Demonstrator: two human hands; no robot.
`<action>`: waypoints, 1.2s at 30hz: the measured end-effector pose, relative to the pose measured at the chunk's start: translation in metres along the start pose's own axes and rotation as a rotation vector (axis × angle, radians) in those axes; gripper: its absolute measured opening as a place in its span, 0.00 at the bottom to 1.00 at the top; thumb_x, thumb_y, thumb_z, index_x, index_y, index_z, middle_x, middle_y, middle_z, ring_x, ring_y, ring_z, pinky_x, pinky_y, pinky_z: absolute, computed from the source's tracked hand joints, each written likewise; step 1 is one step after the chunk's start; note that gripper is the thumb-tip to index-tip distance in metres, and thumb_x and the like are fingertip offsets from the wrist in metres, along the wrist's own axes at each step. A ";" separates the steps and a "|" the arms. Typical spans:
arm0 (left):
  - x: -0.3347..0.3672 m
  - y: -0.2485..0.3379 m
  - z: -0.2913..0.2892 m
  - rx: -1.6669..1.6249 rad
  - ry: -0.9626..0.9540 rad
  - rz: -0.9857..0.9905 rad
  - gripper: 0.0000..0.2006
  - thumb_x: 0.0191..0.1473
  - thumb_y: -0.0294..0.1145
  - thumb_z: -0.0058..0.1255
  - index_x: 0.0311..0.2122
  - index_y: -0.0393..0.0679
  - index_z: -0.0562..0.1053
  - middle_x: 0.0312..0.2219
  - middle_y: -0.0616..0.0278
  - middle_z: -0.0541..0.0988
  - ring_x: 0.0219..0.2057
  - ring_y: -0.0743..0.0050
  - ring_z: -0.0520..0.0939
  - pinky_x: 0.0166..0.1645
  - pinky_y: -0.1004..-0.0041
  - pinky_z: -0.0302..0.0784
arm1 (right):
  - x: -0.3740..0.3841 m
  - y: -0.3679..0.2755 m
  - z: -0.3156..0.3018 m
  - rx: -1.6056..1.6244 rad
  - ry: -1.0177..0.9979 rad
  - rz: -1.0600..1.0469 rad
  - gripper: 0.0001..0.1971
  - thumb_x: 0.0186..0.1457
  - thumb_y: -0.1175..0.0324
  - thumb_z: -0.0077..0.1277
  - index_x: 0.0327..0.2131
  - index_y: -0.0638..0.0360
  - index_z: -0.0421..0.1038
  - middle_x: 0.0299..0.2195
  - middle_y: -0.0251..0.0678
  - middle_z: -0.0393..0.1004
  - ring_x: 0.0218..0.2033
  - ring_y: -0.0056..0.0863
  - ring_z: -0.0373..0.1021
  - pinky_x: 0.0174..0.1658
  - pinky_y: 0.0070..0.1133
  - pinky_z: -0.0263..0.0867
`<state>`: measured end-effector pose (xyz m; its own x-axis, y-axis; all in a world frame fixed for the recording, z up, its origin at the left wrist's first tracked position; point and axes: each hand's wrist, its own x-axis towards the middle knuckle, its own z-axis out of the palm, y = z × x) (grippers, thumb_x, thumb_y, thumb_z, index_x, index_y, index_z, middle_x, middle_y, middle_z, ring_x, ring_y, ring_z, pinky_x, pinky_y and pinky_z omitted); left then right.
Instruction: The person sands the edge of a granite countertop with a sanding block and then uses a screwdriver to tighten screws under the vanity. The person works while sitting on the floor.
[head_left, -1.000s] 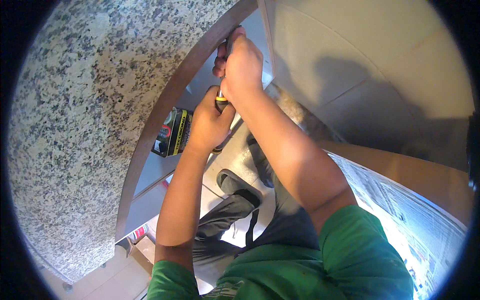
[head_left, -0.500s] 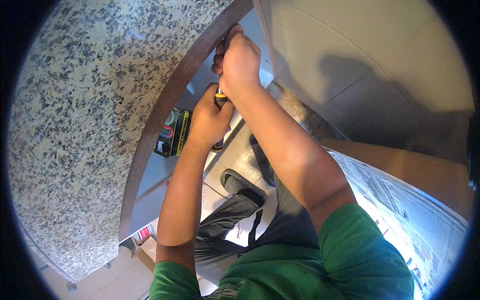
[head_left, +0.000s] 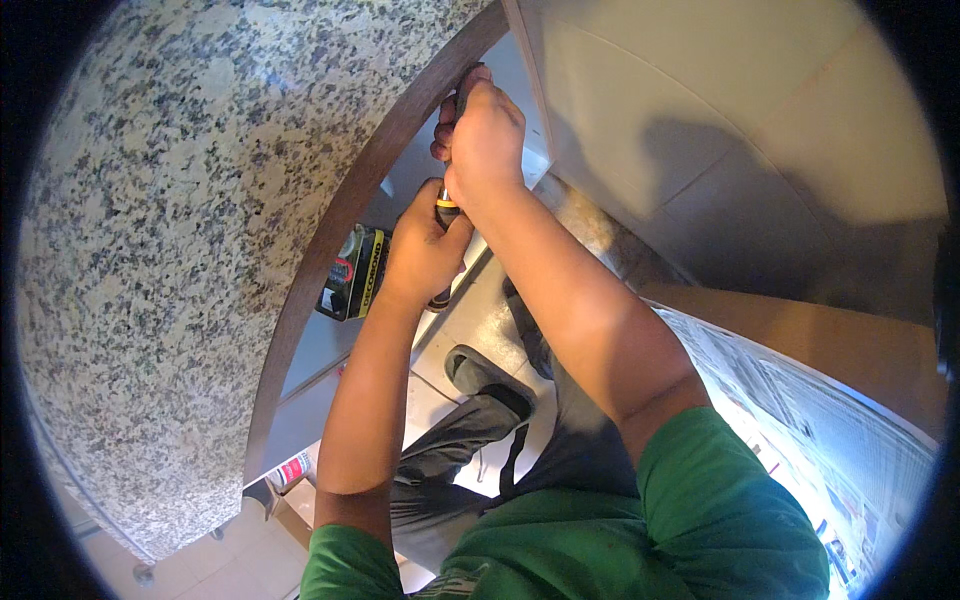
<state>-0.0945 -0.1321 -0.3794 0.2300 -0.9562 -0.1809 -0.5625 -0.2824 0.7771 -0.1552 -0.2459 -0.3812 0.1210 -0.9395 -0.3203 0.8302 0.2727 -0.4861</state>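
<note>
My left hand (head_left: 428, 250) is closed around the handle of what looks like a screwdriver (head_left: 446, 212), black with a yellow band and a short bright metal part above. The handle's lower end shows below my palm. Just above it, my right hand (head_left: 487, 135) is closed, its wrist beside the tool's metal part and its fingers curled under the wooden counter edge (head_left: 385, 140). A dark piece shows between those fingers, too hidden to name. Both hands are over a pale open cabinet or drawer space under the counter.
A speckled granite countertop (head_left: 200, 220) fills the left. Beside my left wrist, a black-and-yellow tin (head_left: 362, 275) stands on the pale shelf. A red-and-white container (head_left: 292, 468) is lower left. Tiled wall (head_left: 720, 110) lies at right, with a brown board (head_left: 800, 315) and newspaper-like sheets (head_left: 790, 390).
The whole view has shifted slightly, so the counter, tin and hands appear a little lower and farther right. Both hands keep nearly the same hold and place relative to the counter.
</note>
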 end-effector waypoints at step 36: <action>0.004 -0.005 0.006 -0.088 -0.017 0.009 0.10 0.57 0.27 0.53 0.43 0.39 0.69 0.21 0.58 0.77 0.14 0.74 0.78 0.19 0.72 0.72 | 0.009 -0.002 -0.003 -0.057 -0.019 -0.038 0.16 0.68 0.55 0.42 0.28 0.53 0.64 0.19 0.31 0.64 0.15 0.23 0.56 0.19 0.24 0.52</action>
<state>-0.0955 -0.1354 -0.3878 0.2117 -0.9600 -0.1835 -0.4922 -0.2669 0.8286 -0.1576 -0.2544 -0.3860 0.1009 -0.9532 -0.2851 0.8021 0.2474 -0.5434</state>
